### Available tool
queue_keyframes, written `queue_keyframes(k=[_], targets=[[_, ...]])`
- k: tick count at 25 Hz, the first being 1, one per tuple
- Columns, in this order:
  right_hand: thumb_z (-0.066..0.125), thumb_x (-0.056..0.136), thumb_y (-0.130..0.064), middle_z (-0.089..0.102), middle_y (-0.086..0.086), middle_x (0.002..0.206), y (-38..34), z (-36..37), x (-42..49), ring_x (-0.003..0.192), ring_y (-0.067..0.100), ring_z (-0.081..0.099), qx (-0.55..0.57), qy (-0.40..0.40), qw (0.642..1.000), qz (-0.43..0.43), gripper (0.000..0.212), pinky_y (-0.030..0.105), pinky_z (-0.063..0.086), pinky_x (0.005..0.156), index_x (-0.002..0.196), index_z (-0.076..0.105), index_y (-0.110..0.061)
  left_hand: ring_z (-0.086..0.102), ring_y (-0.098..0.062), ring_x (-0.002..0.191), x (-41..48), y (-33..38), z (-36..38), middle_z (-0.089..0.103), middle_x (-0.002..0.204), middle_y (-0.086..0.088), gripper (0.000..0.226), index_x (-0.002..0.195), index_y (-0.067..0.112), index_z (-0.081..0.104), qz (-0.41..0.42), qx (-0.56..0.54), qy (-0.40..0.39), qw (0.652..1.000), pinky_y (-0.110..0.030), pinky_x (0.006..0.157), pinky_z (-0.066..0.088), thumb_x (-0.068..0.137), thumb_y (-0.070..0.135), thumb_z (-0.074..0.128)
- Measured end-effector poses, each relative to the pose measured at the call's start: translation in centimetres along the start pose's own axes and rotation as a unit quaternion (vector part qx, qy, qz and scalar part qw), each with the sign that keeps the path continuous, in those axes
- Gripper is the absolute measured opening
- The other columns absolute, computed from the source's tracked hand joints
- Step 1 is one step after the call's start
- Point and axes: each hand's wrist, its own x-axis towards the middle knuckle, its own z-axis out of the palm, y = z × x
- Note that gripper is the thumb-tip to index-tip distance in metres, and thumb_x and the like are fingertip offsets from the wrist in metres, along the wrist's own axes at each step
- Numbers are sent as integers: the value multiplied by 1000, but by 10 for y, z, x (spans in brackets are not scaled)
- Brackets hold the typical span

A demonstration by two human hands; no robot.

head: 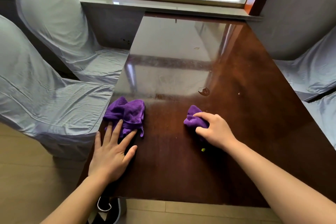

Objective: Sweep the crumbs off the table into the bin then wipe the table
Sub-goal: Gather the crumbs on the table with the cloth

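Observation:
Two purple cloths lie on the glossy dark wooden table (181, 169). My left hand (111, 152) rests flat near the table's left edge, fingers spread, fingertips on the crumpled left cloth (127, 112). My right hand (216, 129) is clenched around the smaller right cloth (194, 119), pressing it on the tabletop. A small green crumb (203, 149) lies just under my right wrist. A brown peel-like scrap (204, 91) sits beyond the right cloth, a pale speck (239, 93) to its right, and another thin scrap (196, 48) farther back. No bin is in view.
Grey-covered chairs stand on the left (54, 96) and right (312, 78) of the table. A windowsill (163, 5) runs along the far end. A black shoe (109, 209) shows on the wooden floor below the table's near edge.

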Motion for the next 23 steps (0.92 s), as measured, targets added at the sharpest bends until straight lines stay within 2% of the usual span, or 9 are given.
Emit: queue_keyframes(k=[3,5,7,11,13,15,17,20,23], targets=[[62,65,-42,70,-11,111,-9,1,-18,96,11,59,24,-66,997,-34,51,26,45,81,116,66,-41,-3,-26,151,0,0,-2,-5,164,2,61,146,53,18,3,-2,0,1000,-56,120,2,86,67,17],[66,64,-36,71,-14,110,-10,-7,-25,98,7,63,91,-72,993,-28,46,23,47,85,110,70,-40,-3,-26,151,1,-1,-3,-4,164,2,61,146,52,20,1,-6,-4,1000,-56,120,2,86,67,17],[68,63,-26,73,-13,109,-1,-23,-31,97,3,66,181,-14,983,-5,43,19,49,84,105,73,-36,-5,-25,150,0,0,-2,-5,164,3,62,146,52,18,-1,-8,-9,1000,-56,120,0,85,68,16],[69,73,-12,75,-7,100,39,-55,-57,79,1,68,284,90,951,78,35,12,51,59,99,74,-35,-12,-21,150,2,-5,-5,-9,164,7,63,144,57,13,16,-51,-21,998,-55,120,-4,83,71,19],[71,77,-6,73,0,107,58,-52,-71,89,6,69,237,107,957,132,36,15,51,68,101,73,-32,-12,-20,150,-1,-12,-6,-7,164,8,62,142,60,13,37,-82,-19,996,-56,120,-3,82,71,23],[75,75,-8,70,3,119,65,-40,-82,106,19,65,148,114,969,164,45,28,47,87,114,70,-30,-9,-21,150,-11,-18,-3,-1,164,5,60,142,59,17,49,-66,-3,997,-59,119,2,84,69,24],[78,73,-13,70,3,123,52,-24,-89,109,23,63,103,122,973,167,51,30,43,90,120,67,-29,-8,-22,150,-20,-20,2,3,164,4,58,143,58,18,36,-42,13,998,-61,118,4,86,67,22],[79,68,-16,72,1,119,11,5,-97,102,15,64,105,115,981,117,54,19,40,85,120,68,-29,-5,-22,150,-23,-19,6,4,164,3,57,143,58,17,23,-30,17,999,-61,118,5,87,66,22],[75,68,-27,70,-9,121,-34,38,-106,107,8,64,145,50,987,46,55,17,43,91,122,67,-33,0,-22,151,-23,-20,7,8,164,3,57,143,56,20,27,-30,21,999,-60,118,8,86,66,23]])
